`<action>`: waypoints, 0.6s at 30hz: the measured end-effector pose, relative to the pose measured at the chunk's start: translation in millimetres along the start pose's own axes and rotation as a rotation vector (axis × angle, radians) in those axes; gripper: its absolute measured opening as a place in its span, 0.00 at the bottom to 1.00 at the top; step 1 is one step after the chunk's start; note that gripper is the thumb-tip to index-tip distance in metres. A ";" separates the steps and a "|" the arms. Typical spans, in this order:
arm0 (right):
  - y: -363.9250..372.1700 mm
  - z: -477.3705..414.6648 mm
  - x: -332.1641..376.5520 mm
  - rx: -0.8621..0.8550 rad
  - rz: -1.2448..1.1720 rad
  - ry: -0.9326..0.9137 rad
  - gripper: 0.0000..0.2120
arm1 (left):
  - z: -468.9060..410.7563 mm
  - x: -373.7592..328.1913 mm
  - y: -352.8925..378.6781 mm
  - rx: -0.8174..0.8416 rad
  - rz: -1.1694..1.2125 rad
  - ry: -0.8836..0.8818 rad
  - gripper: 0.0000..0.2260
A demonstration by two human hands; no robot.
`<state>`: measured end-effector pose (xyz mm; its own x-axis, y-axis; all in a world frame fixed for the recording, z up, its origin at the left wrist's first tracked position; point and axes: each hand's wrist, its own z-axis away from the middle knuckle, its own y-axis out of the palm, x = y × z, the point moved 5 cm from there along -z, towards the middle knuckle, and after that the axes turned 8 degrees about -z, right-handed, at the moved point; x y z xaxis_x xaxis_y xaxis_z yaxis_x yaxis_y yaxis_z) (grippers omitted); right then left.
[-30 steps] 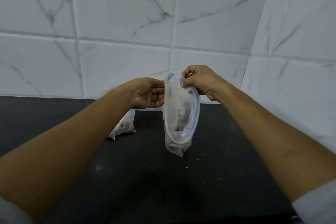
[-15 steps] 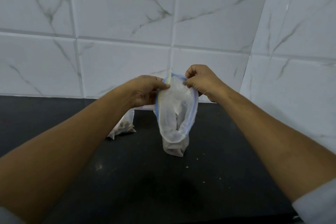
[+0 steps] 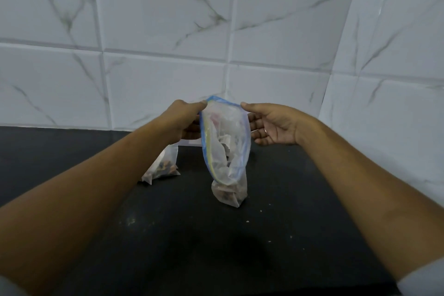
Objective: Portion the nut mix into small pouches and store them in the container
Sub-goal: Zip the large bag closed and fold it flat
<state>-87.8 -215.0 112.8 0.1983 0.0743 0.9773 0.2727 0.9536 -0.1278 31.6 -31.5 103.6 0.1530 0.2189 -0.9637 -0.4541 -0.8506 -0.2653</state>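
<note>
Your left hand point(image 3: 185, 120) pinches the left side of the zip-top bag point(image 3: 224, 144) at its blue-edged mouth, thumb on top of the rim and the other fingers curled behind the plastic, so the grip there is pressed together on the bag's lip. Your right hand point(image 3: 271, 125) sits at the right side of the mouth with the thumb tip touching the rim and the fingers spread loosely beneath; you cannot tell from this view whether those fingers actually clamp the plastic or only rest against it. Between your hands the mouth gapes wide toward you, and crumpled clear plastic shows inside. The bag stands upright on the black countertop point(image 3: 240, 247), its bottom resting on the surface with a small layer of nut mix point(image 3: 227, 193) settled in the base. Behind your left forearm, a second small pouch point(image 3: 163, 166) holding dark nuts stands on the counter, well to the left of the open bag and not touching it. A few pale crumbs point(image 3: 260, 211) lie scattered on the countertop to the right of the bag. White marble-veined wall tiles point(image 3: 168, 31) rise behind the counter
</note>
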 end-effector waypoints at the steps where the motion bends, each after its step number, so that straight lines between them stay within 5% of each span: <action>1: 0.8 1.7 -1.9 0.054 -0.061 -0.007 0.15 | 1.2 0.6 3.3 0.068 0.081 -0.021 0.13; 4: 1.3 7.4 -5.4 0.188 -0.250 -0.072 0.09 | 3.8 -0.5 11.0 0.232 0.230 -0.006 0.08; 6: 0.9 10.1 -8.1 0.246 -0.295 -0.102 0.15 | 7.5 -0.2 14.6 0.314 0.204 0.047 0.08; 12: 4.0 11.7 -15.8 0.280 -0.336 -0.142 0.23 | 23.6 7.9 24.3 0.495 0.052 0.137 0.28; 18: 4.1 11.8 -10.7 0.039 -0.348 -0.168 0.10 | 19.2 6.8 17.8 0.202 -0.080 0.155 0.31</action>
<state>-100.0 -208.4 103.8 -0.0577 -0.2120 0.9756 0.2599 0.9403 0.2198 7.8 -36.0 91.7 0.3210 0.1927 -0.9273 -0.5985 -0.7176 -0.3563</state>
